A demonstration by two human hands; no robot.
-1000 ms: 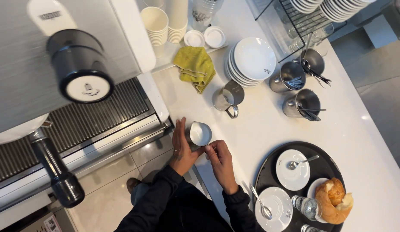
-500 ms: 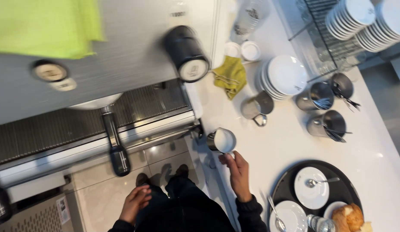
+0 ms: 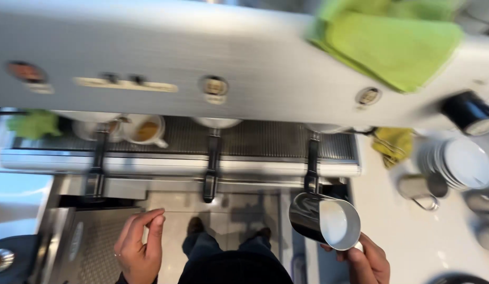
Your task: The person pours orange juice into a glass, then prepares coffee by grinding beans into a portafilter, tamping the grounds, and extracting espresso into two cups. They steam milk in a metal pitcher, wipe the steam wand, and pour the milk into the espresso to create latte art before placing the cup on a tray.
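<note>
Holding the steel milk jug (image 3: 324,220) by its handle in my right hand (image 3: 366,263), I have my fingers curled tight round the grip, and the jug hangs in the air in front of the espresso machine (image 3: 202,68), below its right-hand portafilter handle (image 3: 311,165) and just off the left edge of the white worktop (image 3: 413,231). The jug tips toward me so that I look straight into white milk, and I judge that the thing to mind is the level: milk sits close to the lip, so I keep my wrist steady and the spout up while I carry it.

My left hand (image 3: 141,247) is empty, fingers loosely bent with thumb and forefinger nearly meeting, low over the floor at the machine's front edge. It is free to steady a cup.

On the drip tray (image 3: 255,139), at its left end, a white cup (image 3: 146,130) with brown coffee stands under the left group. A green cloth (image 3: 394,44) lies on the machine's top at the right. Stacked saucers (image 3: 462,163) and another steel jug (image 3: 420,186) stand on the worktop near its back edge; the view is blurred, so finer detail I cannot tell.
</note>
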